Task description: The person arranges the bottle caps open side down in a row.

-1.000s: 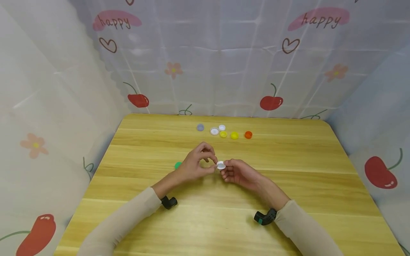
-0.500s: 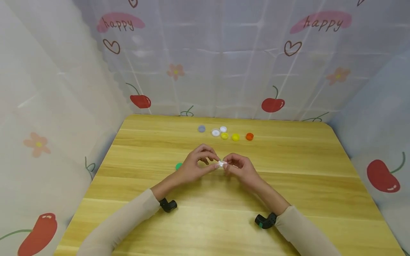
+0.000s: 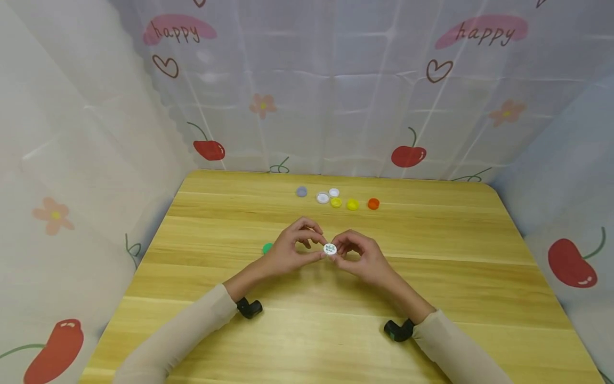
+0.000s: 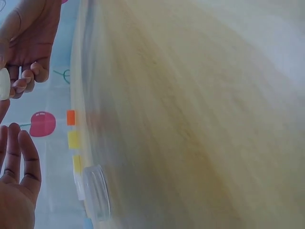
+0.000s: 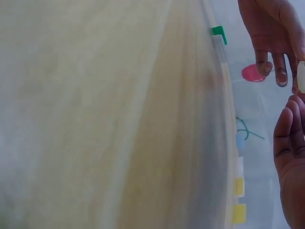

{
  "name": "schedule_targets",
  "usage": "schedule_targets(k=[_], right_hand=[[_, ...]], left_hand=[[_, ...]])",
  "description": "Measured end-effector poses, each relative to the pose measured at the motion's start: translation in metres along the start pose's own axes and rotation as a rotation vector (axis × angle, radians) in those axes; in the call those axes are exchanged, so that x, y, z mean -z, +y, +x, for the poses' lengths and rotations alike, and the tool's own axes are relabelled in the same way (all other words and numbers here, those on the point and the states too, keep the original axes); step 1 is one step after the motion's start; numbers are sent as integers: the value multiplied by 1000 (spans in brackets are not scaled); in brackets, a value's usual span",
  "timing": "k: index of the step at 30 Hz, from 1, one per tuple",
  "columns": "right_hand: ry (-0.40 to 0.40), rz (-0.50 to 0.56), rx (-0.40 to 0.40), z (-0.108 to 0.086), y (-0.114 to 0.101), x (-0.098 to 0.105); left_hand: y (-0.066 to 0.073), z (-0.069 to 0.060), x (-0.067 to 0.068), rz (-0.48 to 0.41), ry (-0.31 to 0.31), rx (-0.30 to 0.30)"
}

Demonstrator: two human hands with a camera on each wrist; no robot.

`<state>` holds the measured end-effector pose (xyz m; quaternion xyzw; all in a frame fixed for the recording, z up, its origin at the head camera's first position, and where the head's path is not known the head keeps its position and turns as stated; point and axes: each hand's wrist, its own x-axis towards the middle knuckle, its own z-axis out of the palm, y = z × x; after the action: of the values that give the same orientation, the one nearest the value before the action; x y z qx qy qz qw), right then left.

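A small round white cap with dark green print on its face is held up over the table. From one side my left hand pinches its edge between thumb and fingers. My right hand pinches the opposite edge, its fingers bent. In the left wrist view only a slice of the white cap shows at the left border; the right wrist view shows the cap edge-on. Partly hidden behind my left wrist, a green cap lies on the table.
Toward the table's back lie a grey-blue cap, a clear-rimmed white cap, a white cap, two yellow caps and an orange cap. Printed curtains surround the wooden table.
The white cap has been turned between my hands: its hollow side showed first, now its printed face does. My right hand has shifted its grip; my left stays nearly in place.
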<state>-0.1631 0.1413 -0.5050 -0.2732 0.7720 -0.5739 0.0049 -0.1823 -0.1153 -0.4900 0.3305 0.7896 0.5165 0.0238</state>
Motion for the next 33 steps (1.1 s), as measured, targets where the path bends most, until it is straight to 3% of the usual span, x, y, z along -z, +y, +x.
schedule_targets(k=[7, 14, 19, 26, 33], right_hand=[[-79, -98, -23, 8, -3, -6], [-201, -291, -24, 21, -4, -17], [-255, -414, -48, 34, -8, -28], [-300, -486, -100, 46, -3, -37], [-368, -564, -80, 52, -1, -40]], left_hand=[[1, -4, 14, 193, -50, -50], [-6, -10, 22, 389, -151, -1], [-9, -15, 26, 533, -158, 28], [-19, -15, 26, 588, -162, 74], [-23, -14, 23, 622, -197, 128]])
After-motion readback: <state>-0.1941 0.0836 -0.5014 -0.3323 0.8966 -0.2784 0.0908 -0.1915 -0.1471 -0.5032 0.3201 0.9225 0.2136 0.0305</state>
